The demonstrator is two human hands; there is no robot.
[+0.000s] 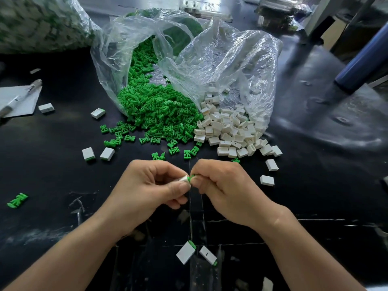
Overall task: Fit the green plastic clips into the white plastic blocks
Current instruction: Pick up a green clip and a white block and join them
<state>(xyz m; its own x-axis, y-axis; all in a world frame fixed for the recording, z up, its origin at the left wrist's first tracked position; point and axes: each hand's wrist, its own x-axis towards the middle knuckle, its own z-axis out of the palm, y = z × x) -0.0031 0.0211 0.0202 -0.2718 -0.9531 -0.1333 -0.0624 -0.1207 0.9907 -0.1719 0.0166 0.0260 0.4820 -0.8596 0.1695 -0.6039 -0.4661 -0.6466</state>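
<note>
Low centre, above glossy black worktop (52, 175): left hand (151, 185) and right hand (222, 185), fingertips meeting.

Left hand: clamped on small white rectangular plastic block (183, 178), pinched between thumb and curled fingers. Right hand: clamped on small green plastic clip (191, 177), pinched at the fingertips. Clip touching the end of the held block; depth of insertion not discernible.

Beyond the hands, on the worktop:
- Heap of green clips (155, 110), spilling from crumpled clear plastic bag (117, 49).
- Touching that heap on its right: heap of white blocks (228, 129), spilling from second clear bag (231, 59).
- Stray green clips scattered between the heaps and the hands.

Near edge, between the forearms: two green-ended white blocks (185, 253), side by side, not touching.

Left of the hands: second pair of green-ended blocks (88, 154), close together. Further left and back: two more white blocks (97, 113), well apart from each other.

Right of the right hand: two plain white blocks (271, 164), lying separately.

Far left: lone green clip (17, 200), well apart from the heap.

Left edge: white paper sheet (27, 106) with pen (23, 94) lying across it.

Top left: large bulging bag of green and white parts (42, 24), blurred. Right: dark blue cylinder (361, 59), tilted.
</note>
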